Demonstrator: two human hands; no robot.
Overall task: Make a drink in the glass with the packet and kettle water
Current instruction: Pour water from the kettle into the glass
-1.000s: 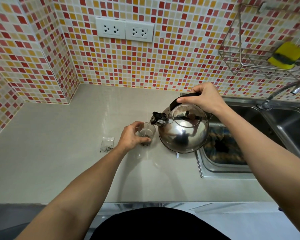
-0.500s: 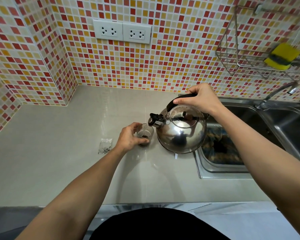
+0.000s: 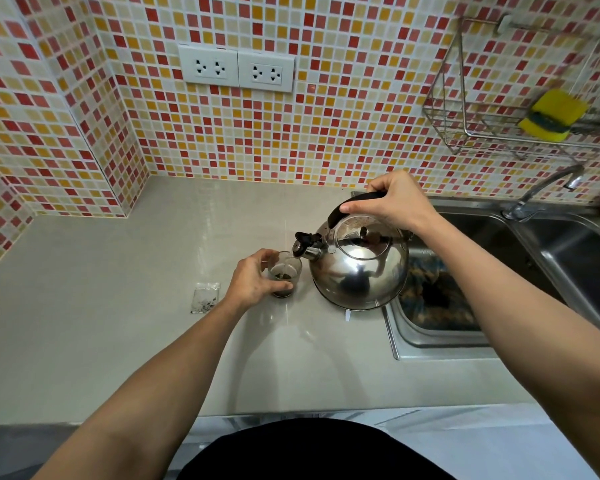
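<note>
A small clear glass [image 3: 286, 273] stands on the grey counter [image 3: 118, 306] with dark grains and liquid at its bottom. My left hand [image 3: 253, 280] is wrapped around the glass from the left. My right hand [image 3: 394, 199] grips the black handle of a shiny steel kettle [image 3: 359, 268], which is lifted and tilted left. Its open spout hangs over the glass rim, and a thin stream of water runs into the glass. A clear packet [image 3: 205, 297] with a few dark specks lies flat on the counter left of my hand.
A steel sink [image 3: 430, 337] adjoins the counter on the right, with a tap [image 3: 544, 188] behind it. A wire rack [image 3: 465, 133] on the tiled wall holds a yellow sponge [image 3: 553, 114]. Two white sockets [image 3: 236, 69] sit on the back wall.
The kettle has tipped a little further toward the glass, bringing its spout over the rim. More dark liquid shows in the glass. My left hand stays on the glass.
</note>
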